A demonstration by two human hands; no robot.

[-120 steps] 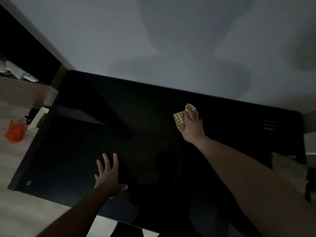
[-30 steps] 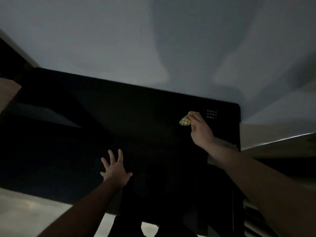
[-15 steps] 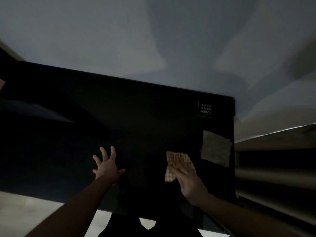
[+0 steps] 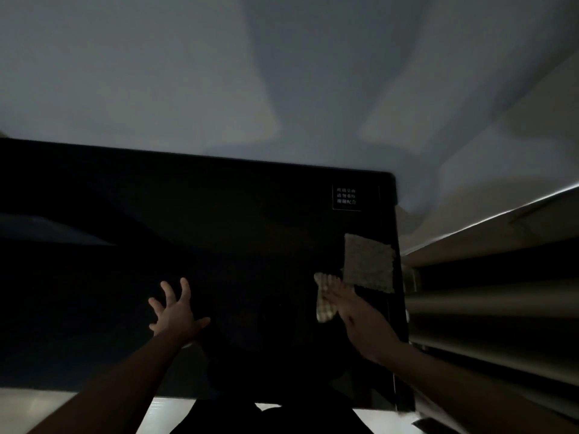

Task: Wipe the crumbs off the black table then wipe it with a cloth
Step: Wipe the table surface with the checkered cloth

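The black table point(image 4: 219, 245) fills the middle of the dim view. My right hand point(image 4: 360, 317) presses flat on a small yellow checked cloth point(image 4: 324, 299) near the table's right edge. A second, grey cloth point(image 4: 368, 266) lies flat just beyond it, touching the right edge. My left hand point(image 4: 174, 314) rests on the tabletop with fingers spread, holding nothing. No crumbs can be made out in this light.
A small white-lettered label point(image 4: 346, 197) sits at the table's far right corner. A pale wall point(image 4: 282, 73) rises behind the table. Slatted light-coloured furniture point(image 4: 501, 292) stands close along the right side. Light floor point(image 4: 37, 408) shows at the near edge.
My right hand has slid the checked cloth rightwards, up against the grey cloth. Before that it swept back from the far right corner. My left hand has stayed planted.
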